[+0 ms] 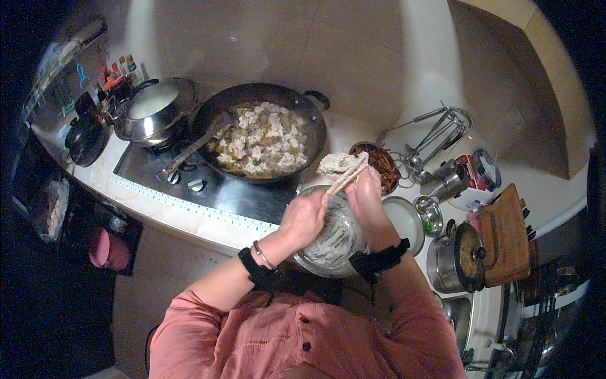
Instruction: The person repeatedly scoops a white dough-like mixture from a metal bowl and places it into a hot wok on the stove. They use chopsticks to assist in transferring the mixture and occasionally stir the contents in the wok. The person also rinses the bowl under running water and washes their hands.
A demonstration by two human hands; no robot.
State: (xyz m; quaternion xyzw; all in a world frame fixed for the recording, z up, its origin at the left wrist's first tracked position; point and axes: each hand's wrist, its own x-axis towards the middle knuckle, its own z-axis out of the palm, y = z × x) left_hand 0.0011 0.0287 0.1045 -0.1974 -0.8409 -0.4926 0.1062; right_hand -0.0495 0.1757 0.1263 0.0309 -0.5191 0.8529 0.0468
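My left hand (305, 215) is closed around a pair of pale chopsticks (348, 177), their coated tips reaching up to my right hand (367, 189). A lump of white batter or dough (338, 163) lies at the fingers of my right hand, whose palm is partly hidden. Beneath both hands is a metal mixing bowl (336, 237) smeared inside with white batter. Left of the hands, a dark wok (315, 128) on the stove holds many whitish clumps in yellowish liquid, with a long-handled metal spatula (189, 154) resting in it.
A lidded steel pot (154, 113) stands left of the wok. Behind my right hand sits a bowl of reddish-brown strips (390, 173). Farther right are a bowl of whitish liquid (402, 222), a small bowl with greens (428, 215), a glass-lidded pot (454, 260) and a wooden cutting board (509, 241).
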